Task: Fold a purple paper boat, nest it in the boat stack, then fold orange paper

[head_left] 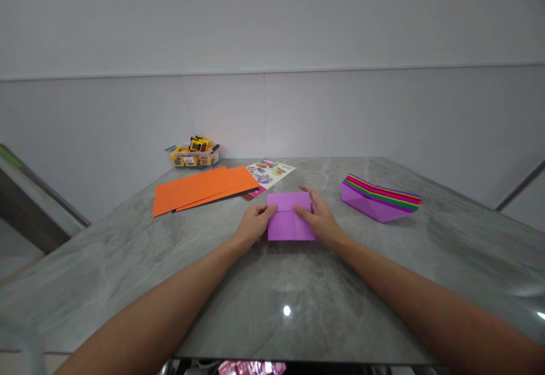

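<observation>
A folded sheet of purple paper [291,227] is held just over the middle of the grey table, with crease lines across its face. My left hand [255,220] grips its left edge, thumb on top and fingers underneath. On the opposite edge, my right hand [320,216] pinches the paper with the thumb pressed on its face; the index finger sticks out past the far corner. To the right rests a folded purple paper boat [377,199] with rainbow stripes along its upper edge.
Orange paper sheets [204,189] lie stacked at the left, with a dark sheet under them. Behind them are a printed sticker sheet [272,173] and a clear plastic box [174,159] holding a yellow toy truck [199,147]. The grey marble-patterned table [298,295] ends near a white wall.
</observation>
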Demonstrator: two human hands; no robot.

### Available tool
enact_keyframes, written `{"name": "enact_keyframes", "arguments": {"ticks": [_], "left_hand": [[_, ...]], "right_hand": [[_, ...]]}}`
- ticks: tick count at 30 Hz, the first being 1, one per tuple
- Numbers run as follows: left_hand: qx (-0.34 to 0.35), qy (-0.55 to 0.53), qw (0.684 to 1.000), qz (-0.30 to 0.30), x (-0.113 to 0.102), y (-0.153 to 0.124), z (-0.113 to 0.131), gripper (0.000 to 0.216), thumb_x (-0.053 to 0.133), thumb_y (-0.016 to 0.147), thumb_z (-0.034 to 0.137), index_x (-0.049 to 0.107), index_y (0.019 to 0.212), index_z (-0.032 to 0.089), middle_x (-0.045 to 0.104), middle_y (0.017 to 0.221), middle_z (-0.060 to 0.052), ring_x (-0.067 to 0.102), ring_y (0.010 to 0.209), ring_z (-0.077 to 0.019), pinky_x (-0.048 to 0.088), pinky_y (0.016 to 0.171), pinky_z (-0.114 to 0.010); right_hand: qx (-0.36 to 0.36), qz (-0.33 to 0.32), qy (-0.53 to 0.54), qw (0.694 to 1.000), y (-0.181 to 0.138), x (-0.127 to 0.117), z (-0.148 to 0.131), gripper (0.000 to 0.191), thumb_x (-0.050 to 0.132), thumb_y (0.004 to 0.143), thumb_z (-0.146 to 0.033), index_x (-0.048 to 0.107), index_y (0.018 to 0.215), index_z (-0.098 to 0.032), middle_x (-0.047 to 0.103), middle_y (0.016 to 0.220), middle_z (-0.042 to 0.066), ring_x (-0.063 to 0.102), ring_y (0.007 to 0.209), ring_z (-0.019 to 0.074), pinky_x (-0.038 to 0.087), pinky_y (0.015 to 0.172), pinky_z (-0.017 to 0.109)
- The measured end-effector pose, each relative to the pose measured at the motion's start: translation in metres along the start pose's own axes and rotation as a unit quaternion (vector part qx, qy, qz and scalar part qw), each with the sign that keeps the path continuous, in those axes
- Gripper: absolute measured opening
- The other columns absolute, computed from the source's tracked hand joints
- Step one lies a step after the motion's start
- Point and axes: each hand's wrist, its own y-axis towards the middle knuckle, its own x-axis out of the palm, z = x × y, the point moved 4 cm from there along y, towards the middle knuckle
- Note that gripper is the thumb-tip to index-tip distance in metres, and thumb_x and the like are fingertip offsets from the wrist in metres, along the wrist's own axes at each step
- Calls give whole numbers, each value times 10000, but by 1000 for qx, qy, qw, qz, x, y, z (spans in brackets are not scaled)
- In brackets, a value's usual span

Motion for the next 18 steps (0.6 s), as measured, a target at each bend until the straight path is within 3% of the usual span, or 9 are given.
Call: {"name": "enact_keyframes", "arguments": {"ticks": [4,9,18], "left_hand": [[2,-68,997,29,-4,6,-5,441,702,643,554,675,773,133,621,608,-7,542,565,-148,392,522,-228],[-20,-117,992,41,-4,6,-9,432,745,613,522,685,789,133,635,615,-14,555,553,-151,410,529,-235],[-80,-168,979,81,-2,5,-12,463,678,698,574,677,724,113,644,582,-46,559,487,-148,441,502,-250]], "right_hand": [[-9,-39,-59,997,-6,11,6,662,636,759,-338,364,1343,-184,619,1088,103,623,910,214,547,731,348],[-40,-24,-167,985,-9,11,0,572,589,813,-319,395,1339,-204,601,1136,108,624,912,223,538,798,412],[-198,30,-344,917,-18,12,-30,472,630,801,-269,551,1265,-225,441,1355,135,409,1276,295,343,1056,510]]}}
